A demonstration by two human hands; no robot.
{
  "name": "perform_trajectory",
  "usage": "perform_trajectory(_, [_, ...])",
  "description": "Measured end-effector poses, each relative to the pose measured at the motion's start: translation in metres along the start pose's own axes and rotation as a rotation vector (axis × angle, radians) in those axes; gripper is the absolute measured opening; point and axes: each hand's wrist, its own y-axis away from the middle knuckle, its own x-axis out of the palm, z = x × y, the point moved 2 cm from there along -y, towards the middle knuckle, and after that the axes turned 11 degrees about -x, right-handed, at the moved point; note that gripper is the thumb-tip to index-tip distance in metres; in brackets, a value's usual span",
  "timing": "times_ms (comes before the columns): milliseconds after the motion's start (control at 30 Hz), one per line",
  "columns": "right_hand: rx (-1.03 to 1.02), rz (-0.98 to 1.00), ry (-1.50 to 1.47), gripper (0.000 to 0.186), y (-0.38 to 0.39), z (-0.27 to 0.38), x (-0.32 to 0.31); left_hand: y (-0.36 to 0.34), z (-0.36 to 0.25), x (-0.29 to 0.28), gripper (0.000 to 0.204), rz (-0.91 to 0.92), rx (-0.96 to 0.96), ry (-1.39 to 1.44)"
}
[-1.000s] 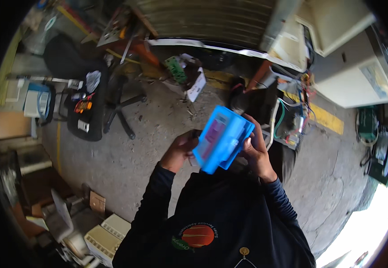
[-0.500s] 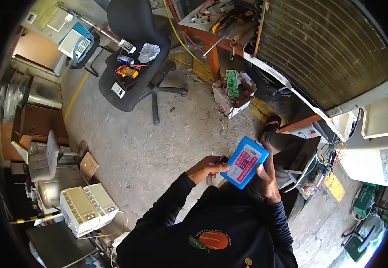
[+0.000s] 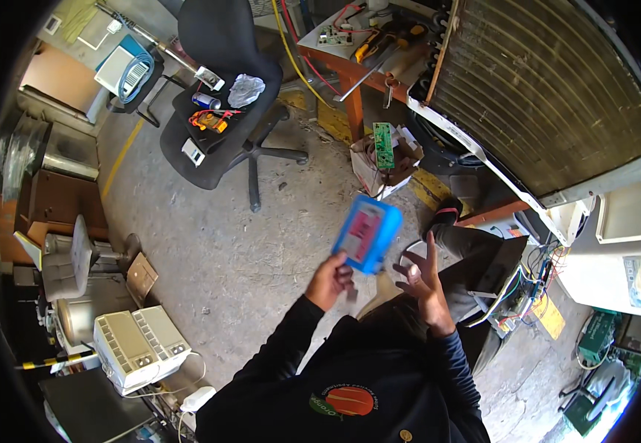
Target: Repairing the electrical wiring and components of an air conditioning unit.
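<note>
My left hand point(image 3: 328, 282) grips a blue plastic case point(image 3: 381, 235) by its lower left corner and holds it tilted above my lap. A pink and white label point(image 3: 362, 230) covers the case's broad face, which is blurred by motion. To the right of the case, my right hand point(image 3: 425, 288) is apart from it, with its fingers spread and nothing in them. Something small and indistinct shows below the left hand's fingers.
A black office chair point(image 3: 209, 159) bears an orange multimeter point(image 3: 209, 120), a can point(image 3: 206, 100) and crumpled plastic point(image 3: 246, 90). A carton point(image 3: 364, 171) with a green circuit board point(image 3: 383, 146) stands by an orange-legged table point(image 3: 353, 111). A large finned coil point(image 3: 534, 88) leans at right.
The blue case has moved left and up and turned in my left hand. My right hand has let go of it and opened.
</note>
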Motion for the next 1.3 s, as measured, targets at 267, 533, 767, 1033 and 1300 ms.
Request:
perform_trajectory(267, [0.117,0.234,0.058,0.056,0.028,0.009,-0.043,-0.066,-0.236,-0.079,0.038,-0.309,0.588,0.187])
perform_trajectory(533, [0.112,0.080,0.091,0.046,0.043,0.004,-0.059,-0.140,-0.443,-0.087,0.064,-0.448,0.628,0.238])
perform_trajectory(767, [0.063,-0.022,0.097,0.043,0.042,0.000,-0.046,-0.182,-0.280,-0.072,0.030,0.060,0.370,-0.020])
perform_trajectory(1033, [-0.216,-0.146,-0.003,0.032,0.030,0.023,-0.031,-0.050,-0.030,0.127,0.033,0.306,0.010,-0.295])
perform_trajectory(1300, [-0.477,-0.356,0.231,0.025,0.071,0.052,-0.058,-0.008,0.041,0.203,0.033,0.368,-0.180,-0.511])
